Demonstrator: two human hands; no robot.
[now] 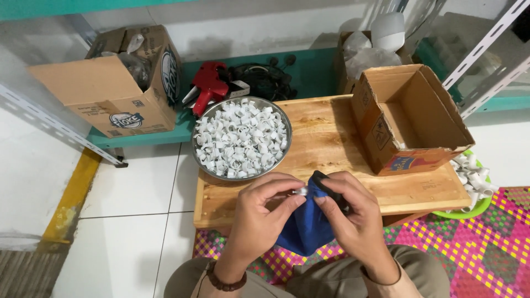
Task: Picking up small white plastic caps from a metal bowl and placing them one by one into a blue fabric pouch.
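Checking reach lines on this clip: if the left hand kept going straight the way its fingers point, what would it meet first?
The left hand points right, toward the right hand. It would first meet the blue cloth held between them, then the right hand's fingers. Depth is unclear, but the gap looks very small.

A wooden table (331, 138) fills the frame's centre. On its left end sits a bowl (241, 138) of small clips; on its right end, an open box (411, 118). Another carton (113, 83) stands at upper left; a mat (469, 243) lies lower right.
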